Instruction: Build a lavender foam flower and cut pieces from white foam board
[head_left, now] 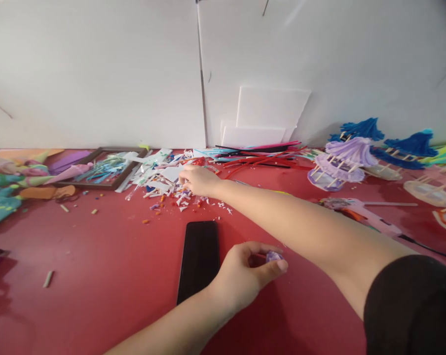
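Note:
My left hand (245, 276) is over the red table, to the right of a black phone (199, 261). Its thumb and fingers pinch a small purple piece (274, 256), mostly hidden by the fingers. My right hand (201, 180) reaches across to a heap of white scraps (167, 175). The right fingertips are bent down into the heap beside a flat white piece. What they grip, if anything, is too small to make out.
A brown frame (114, 185) with thin strips lies left of the heap. Pipe cleaners (260, 157) lie along the wall. Purple (345, 160) and blue (411, 145) fuzzy-roofed models stand at the right, behind a pink glue gun (378, 219). White boards (271, 111) lean on the wall.

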A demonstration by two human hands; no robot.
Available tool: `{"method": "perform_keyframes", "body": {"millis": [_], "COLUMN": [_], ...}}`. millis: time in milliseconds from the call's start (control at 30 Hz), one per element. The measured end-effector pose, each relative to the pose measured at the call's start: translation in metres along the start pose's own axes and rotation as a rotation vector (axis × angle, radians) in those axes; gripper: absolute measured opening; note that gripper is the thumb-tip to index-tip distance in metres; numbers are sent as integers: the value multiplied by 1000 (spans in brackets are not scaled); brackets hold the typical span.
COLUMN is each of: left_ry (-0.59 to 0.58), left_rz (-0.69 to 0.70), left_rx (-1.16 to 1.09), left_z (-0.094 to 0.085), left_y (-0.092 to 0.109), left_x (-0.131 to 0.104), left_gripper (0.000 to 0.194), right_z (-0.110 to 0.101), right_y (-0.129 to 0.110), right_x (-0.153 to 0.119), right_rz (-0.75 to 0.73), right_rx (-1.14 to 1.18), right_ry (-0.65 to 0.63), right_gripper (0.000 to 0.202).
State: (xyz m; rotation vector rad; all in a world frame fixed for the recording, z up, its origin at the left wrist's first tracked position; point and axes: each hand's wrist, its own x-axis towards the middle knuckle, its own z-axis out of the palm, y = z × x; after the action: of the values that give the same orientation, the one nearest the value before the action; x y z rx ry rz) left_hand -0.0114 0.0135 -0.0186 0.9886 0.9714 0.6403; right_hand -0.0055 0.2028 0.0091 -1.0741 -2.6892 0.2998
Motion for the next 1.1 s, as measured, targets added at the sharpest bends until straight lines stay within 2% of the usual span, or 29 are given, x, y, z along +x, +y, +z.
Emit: {"method": "perform_keyframes", "body": {"millis": [267,433,600,767,1100], "left_ry": [-8,2,15,-8,17], "left_rz": [-14,-13,-18,-8,-13], "left_rx": [-45,-37,-30,-37,-24], "left_z": [1,0,0,1,1], "left_y": [3,1,2,6,9], "left_x": [-1,0,0,-1,-4], "left_gripper": [52,54,53,52,49], "right_z": [10,4,-6,-5,-6], "right_y": [-4,4,0,-13,9], "right_x": [6,12,1,-8,-9], "right_rz": [-48,-53,-83,-88,-39], "right_rx": [-13,-21,-21,-12,114], "right_ry": [-67,-76,-130,-202,-122], "right_gripper": [31,32,30,29,30]}}
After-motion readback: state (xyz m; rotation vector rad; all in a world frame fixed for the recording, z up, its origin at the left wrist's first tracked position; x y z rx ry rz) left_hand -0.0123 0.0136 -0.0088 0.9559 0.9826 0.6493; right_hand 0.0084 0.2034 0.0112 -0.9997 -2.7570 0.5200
